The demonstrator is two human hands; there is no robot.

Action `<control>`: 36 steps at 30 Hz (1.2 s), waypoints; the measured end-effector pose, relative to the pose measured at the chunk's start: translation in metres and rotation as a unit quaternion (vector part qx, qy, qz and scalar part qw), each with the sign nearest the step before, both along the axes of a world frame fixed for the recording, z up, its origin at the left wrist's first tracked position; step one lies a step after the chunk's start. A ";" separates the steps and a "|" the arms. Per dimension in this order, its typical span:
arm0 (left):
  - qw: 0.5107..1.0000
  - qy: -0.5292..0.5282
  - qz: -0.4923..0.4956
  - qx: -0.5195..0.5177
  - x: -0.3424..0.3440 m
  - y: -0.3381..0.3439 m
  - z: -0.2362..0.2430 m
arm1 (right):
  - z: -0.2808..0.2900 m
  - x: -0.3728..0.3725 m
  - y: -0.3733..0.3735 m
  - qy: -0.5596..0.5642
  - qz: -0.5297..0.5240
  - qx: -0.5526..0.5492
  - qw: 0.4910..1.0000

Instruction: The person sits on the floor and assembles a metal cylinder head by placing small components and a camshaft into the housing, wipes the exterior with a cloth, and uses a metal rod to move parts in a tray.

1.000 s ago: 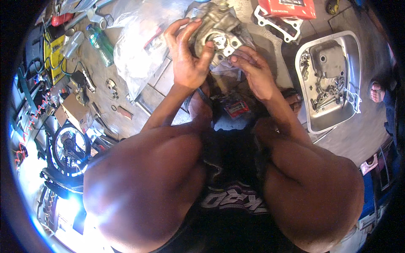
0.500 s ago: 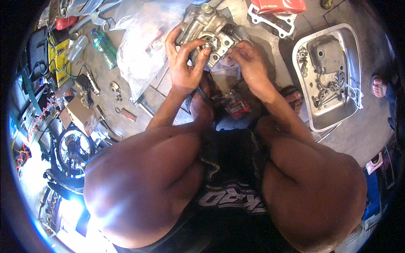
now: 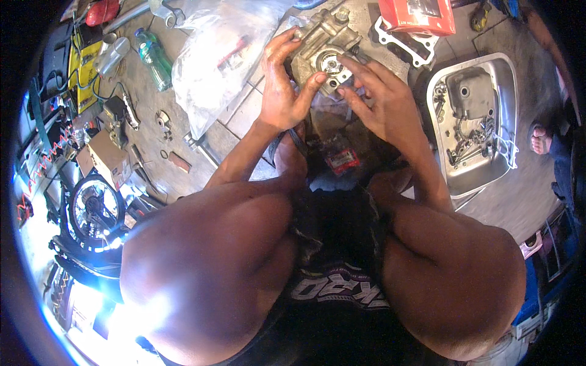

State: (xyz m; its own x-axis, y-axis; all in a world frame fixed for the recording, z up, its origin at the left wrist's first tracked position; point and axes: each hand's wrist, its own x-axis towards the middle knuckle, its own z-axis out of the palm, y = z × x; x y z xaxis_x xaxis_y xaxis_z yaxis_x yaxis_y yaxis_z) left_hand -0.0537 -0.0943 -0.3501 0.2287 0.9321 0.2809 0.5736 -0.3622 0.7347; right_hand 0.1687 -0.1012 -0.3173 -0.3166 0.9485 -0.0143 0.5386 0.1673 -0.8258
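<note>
A grey metal engine cylinder head (image 3: 318, 44) is held up in front of me, near the top of the view. My left hand (image 3: 279, 91) grips its left side, with the thumb along the lower edge and the fingers around the upper left. Set in its face is a round bearing (image 3: 331, 63) in a circular opening. My right hand (image 3: 389, 100) grips the lower right side, index fingertip beside the bearing and thumb at the bottom corner. Its other fingers are curled and partly hide that side.
At right stands a steel basin (image 3: 448, 174) with a metal cover and several loose bolts. A red box (image 3: 421, 17) and a gasket (image 3: 421, 56) lie at the upper right. A clear plastic bag (image 3: 204, 79), a green bottle (image 3: 152, 61) and a spoked wheel (image 3: 94, 210) are at left. Someone's foot (image 3: 541, 140) is at far right.
The cylinder head has shifted slightly right and turned a little. My right hand has moved from its lower right edge up onto its face beside the bearing; my left hand keeps its grip.
</note>
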 end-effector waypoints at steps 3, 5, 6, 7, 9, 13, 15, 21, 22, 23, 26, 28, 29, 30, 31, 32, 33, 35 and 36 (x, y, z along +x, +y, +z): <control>1.000 -0.025 -0.006 0.000 0.000 0.001 0.000 | -0.008 -0.007 -0.003 -0.065 -0.001 0.055 0.996; 0.999 -0.032 -0.009 -0.005 -0.002 -0.002 -0.006 | -0.008 -0.002 -0.005 -0.070 0.006 0.060 0.996; 0.999 -0.036 -0.011 -0.008 -0.002 -0.003 -0.009 | -0.008 0.001 -0.008 -0.052 0.016 0.054 0.997; 0.999 -0.036 -0.012 -0.007 -0.002 -0.002 -0.010 | -0.008 0.004 -0.013 -0.032 0.025 0.048 0.998; 0.999 -0.036 -0.008 -0.002 -0.003 -0.002 -0.006 | -0.008 0.003 -0.015 0.005 0.024 0.037 0.999; 1.000 -0.011 -0.004 -0.007 -0.006 -0.003 -0.001 | -0.009 -0.006 -0.016 0.060 -0.031 0.004 0.998; 1.000 0.006 -0.008 -0.007 -0.006 -0.002 0.002 | -0.009 -0.013 -0.017 0.065 -0.041 -0.019 0.997; 0.998 0.029 0.001 -0.055 0.002 -0.003 -0.005 | -0.022 -0.012 -0.022 0.016 -0.013 -0.040 0.999; 0.998 0.052 0.014 -0.045 -0.006 -0.007 -0.005 | -0.018 -0.016 -0.020 0.055 -0.002 -0.059 0.997; 0.997 0.065 0.010 -0.030 -0.005 -0.005 -0.002 | -0.016 -0.014 -0.020 0.036 0.029 -0.109 0.993; 0.998 0.057 0.009 -0.010 -0.005 -0.006 -0.002 | -0.012 -0.017 -0.021 0.169 -0.022 -0.191 0.967; 0.999 0.041 0.003 -0.017 0.001 -0.006 -0.003 | -0.014 -0.018 -0.022 0.160 -0.041 -0.188 0.968; 0.999 0.028 0.004 -0.024 0.003 -0.006 -0.003 | -0.016 -0.019 -0.023 0.149 -0.051 -0.193 0.968; 0.999 0.038 -0.007 -0.027 0.000 -0.006 -0.005 | -0.015 -0.017 -0.027 0.168 -0.059 -0.169 0.969; 0.998 0.047 -0.016 -0.031 0.000 -0.006 -0.007 | -0.014 -0.012 -0.030 0.186 -0.067 -0.146 0.969; 0.998 0.050 -0.007 -0.032 -0.002 -0.009 -0.007 | -0.017 -0.010 -0.032 0.193 -0.066 -0.149 0.968; 0.996 0.078 -0.007 -0.033 -0.004 -0.009 -0.006 | -0.020 -0.004 -0.035 0.207 -0.045 -0.156 0.965; 0.995 0.101 -0.012 -0.017 -0.001 -0.008 -0.001 | -0.025 0.005 -0.040 0.240 0.002 -0.172 0.955; 0.994 0.108 -0.015 -0.015 0.001 -0.008 0.001 | -0.017 0.013 -0.041 0.202 0.028 -0.214 0.955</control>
State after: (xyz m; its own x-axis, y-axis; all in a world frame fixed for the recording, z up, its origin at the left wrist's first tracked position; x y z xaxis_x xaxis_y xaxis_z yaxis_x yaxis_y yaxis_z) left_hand -0.0530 -0.1019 -0.3492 0.3083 0.9310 0.1954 0.7083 -0.3617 0.6062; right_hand 0.1816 -0.1419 -0.3346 -0.4286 0.8643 -0.2632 0.1624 -0.2129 -0.9635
